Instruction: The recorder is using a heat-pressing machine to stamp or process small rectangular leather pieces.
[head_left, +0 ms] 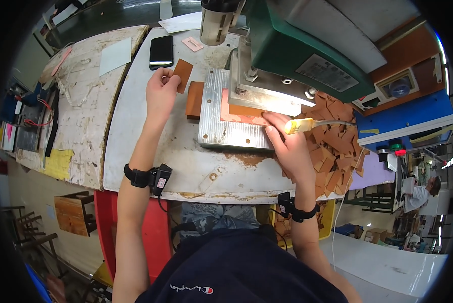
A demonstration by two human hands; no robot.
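On the ribbed metal plate (221, 121), right hand (289, 146) presses a leather sheet (241, 117); left hand (160, 91) grip pinches a brown rectangle (183, 74).

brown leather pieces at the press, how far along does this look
Done, seemingly: a big pile of brown pieces lies loose to the right of the green press. In hand: the left hand holds one brown piece, while the right hand rests on a piece on the metal plate under the press. Left: a small brown stack beside the plate.
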